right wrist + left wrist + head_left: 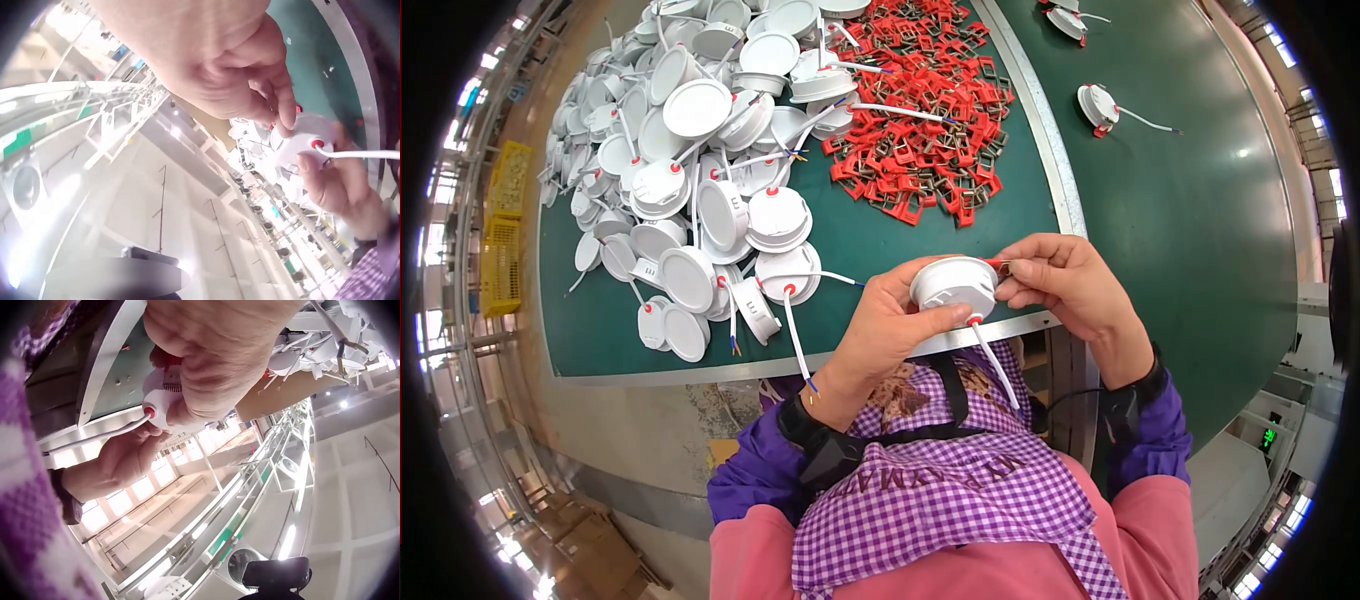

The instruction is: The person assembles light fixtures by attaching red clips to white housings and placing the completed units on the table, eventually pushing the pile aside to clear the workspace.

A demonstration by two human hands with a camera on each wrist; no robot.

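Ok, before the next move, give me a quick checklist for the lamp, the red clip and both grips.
1. Left grip holding the lamp: ok, thumb over its back.
2. Right grip free for another part: not ok, it pinches a red clip at the lamp's edge.
3. Clip fully seated: cannot tell, fingers cover it.
4. Cord not pinched: ok, it hangs down from the lamp.
5. More clips on hand: ok, a clip pile lies on the table beyond the grips.
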